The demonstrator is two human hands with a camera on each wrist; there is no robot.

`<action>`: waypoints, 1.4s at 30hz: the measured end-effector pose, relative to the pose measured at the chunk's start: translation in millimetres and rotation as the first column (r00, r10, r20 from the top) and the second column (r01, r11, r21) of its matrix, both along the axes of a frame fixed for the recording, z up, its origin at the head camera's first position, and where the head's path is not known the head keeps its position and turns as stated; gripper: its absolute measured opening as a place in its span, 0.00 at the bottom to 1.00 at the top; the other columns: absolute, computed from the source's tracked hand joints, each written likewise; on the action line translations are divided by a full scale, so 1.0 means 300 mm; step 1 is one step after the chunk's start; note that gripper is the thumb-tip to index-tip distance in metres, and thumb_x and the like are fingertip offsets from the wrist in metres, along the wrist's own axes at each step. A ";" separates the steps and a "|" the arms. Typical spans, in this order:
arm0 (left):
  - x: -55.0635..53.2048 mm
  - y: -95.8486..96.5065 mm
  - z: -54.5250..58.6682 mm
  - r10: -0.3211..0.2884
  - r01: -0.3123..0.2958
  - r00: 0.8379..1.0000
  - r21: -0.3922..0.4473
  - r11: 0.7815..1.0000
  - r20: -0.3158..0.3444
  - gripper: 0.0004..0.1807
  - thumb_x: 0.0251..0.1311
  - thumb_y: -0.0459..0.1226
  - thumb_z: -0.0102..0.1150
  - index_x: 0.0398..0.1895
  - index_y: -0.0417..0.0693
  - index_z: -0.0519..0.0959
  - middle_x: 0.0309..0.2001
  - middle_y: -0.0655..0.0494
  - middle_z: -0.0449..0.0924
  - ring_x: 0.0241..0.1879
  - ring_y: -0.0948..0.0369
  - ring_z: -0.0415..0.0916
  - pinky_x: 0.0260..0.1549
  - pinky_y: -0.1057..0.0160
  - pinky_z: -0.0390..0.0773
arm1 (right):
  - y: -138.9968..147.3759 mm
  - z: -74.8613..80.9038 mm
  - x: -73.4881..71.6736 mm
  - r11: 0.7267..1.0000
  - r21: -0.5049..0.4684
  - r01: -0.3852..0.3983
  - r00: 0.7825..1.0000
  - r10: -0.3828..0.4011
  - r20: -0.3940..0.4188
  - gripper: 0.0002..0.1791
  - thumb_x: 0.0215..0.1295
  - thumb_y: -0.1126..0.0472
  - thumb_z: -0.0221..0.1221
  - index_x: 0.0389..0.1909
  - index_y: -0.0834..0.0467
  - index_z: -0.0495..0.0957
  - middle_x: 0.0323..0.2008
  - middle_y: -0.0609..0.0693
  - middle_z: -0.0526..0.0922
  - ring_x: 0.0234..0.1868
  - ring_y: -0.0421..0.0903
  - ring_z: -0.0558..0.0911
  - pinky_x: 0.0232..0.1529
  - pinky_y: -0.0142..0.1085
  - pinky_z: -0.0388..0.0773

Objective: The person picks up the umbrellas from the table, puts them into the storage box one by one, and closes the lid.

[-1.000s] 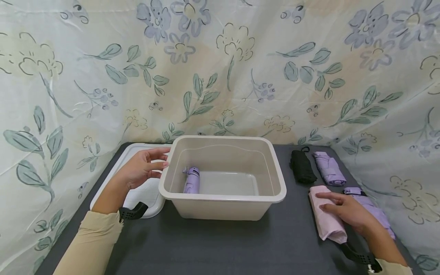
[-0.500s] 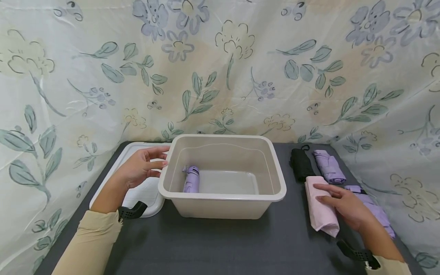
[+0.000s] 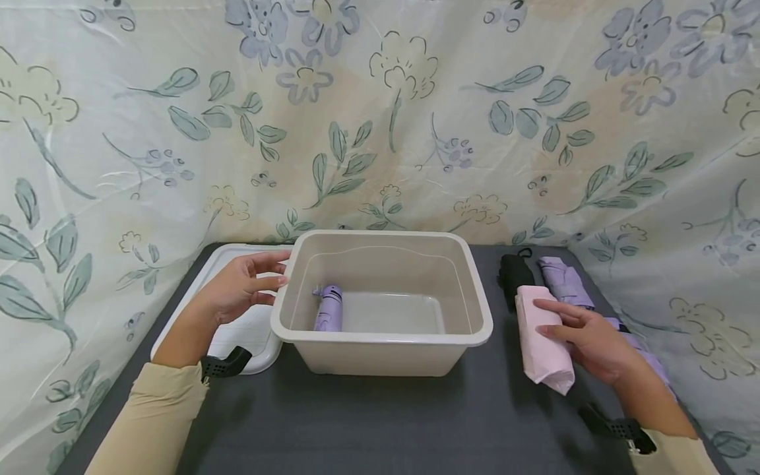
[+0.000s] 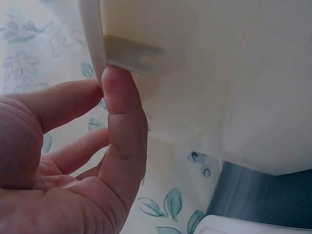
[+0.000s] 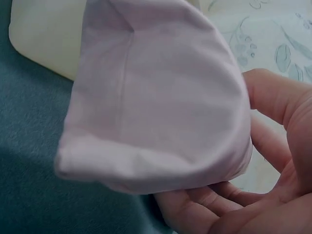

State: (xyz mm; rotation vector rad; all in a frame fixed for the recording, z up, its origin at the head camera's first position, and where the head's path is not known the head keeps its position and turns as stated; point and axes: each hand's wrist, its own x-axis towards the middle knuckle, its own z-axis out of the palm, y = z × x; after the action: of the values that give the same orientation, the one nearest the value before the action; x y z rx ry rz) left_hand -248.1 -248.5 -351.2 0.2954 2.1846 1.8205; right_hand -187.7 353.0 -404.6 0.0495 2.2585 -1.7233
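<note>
Fingers of my right hand (image 3: pixel 594 343) are bent round a soft pink bundle (image 3: pixel 541 340), and they hold it tight from more than one side. The bundle is up above the dark table (image 3: pixel 380 422), to the right of a big cream box (image 3: pixel 380 339), and well apart from it. One end of the bundle points at the flowery cloth (image 3: pixel 439 191) at the back, and the other end points toward me. Its far end covers the near part of a black roll (image 3: pixel 514 272) that has a little loop on top. Just beside that is a purple bundle (image 3: pixel 563 280), and a second purple bundle (image 3: pixel 644 351) peeks out from behind my hand. My left hand (image 3: pixel 240 290) has its fingers loosely bent, and the tips touch the left side of the box at its rim. Under that hand is a flat white lid (image 3: pixel 240 340), lying on the table. Inside the box, close to its left wall, is a small purple roll (image 3: pixel 330 310). I have tan sleeves (image 3: pixel 145 422) on, and each wrist wears a black strap (image 3: pixel 227 363).
</note>
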 end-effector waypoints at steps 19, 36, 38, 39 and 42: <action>0.007 0.001 0.015 0.003 -0.003 1.000 0.001 1.000 0.002 0.34 0.68 0.34 0.64 0.75 0.41 0.66 0.51 0.56 0.80 0.42 0.59 0.85 0.42 0.57 0.87 | -0.049 0.163 -0.038 0.999 0.023 -0.038 0.999 0.039 -0.027 0.31 0.74 0.58 0.60 0.75 0.38 0.67 0.69 0.54 0.64 0.51 0.47 0.79 0.49 0.41 0.86; 0.008 0.007 0.000 0.013 -0.013 1.000 -0.008 1.000 0.000 0.34 0.68 0.35 0.65 0.75 0.41 0.66 0.49 0.56 0.80 0.42 0.59 0.86 0.42 0.57 0.87 | -0.148 0.298 -0.067 0.995 0.012 -0.094 0.993 0.095 -0.077 0.30 0.72 0.61 0.62 0.72 0.42 0.72 0.56 0.42 0.76 0.50 0.47 0.81 0.47 0.42 0.86; 0.009 0.008 -0.002 0.011 -0.011 1.000 -0.004 1.000 0.002 0.34 0.68 0.34 0.64 0.75 0.41 0.66 0.49 0.57 0.80 0.42 0.60 0.85 0.41 0.57 0.87 | -0.168 0.312 -0.069 0.994 -0.017 -0.108 0.991 0.106 -0.078 0.29 0.72 0.62 0.62 0.71 0.43 0.73 0.56 0.43 0.79 0.49 0.47 0.83 0.46 0.42 0.87; 0.009 0.009 -0.003 0.010 -0.010 1.000 -0.004 1.000 0.002 0.34 0.68 0.34 0.64 0.75 0.40 0.66 0.49 0.57 0.80 0.42 0.60 0.85 0.41 0.57 0.87 | -0.179 0.319 -0.070 0.993 -0.034 -0.115 0.991 0.112 -0.078 0.28 0.72 0.63 0.62 0.71 0.44 0.74 0.55 0.43 0.80 0.49 0.47 0.84 0.46 0.42 0.87; 0.012 0.009 -0.005 0.009 -0.009 1.000 -0.003 1.000 0.006 0.35 0.67 0.34 0.64 0.76 0.41 0.65 0.49 0.58 0.80 0.42 0.61 0.85 0.42 0.57 0.87 | -0.210 0.336 -0.073 0.989 -0.076 -0.127 0.990 0.121 -0.076 0.28 0.71 0.65 0.62 0.70 0.46 0.74 0.55 0.42 0.81 0.49 0.46 0.84 0.45 0.42 0.87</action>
State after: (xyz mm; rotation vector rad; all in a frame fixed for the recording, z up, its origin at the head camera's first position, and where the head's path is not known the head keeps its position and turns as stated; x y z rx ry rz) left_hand -244.6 -245.8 -352.8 0.2788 2.1880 1.8200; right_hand -209.6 289.9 -303.7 -0.1687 2.1885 -1.7740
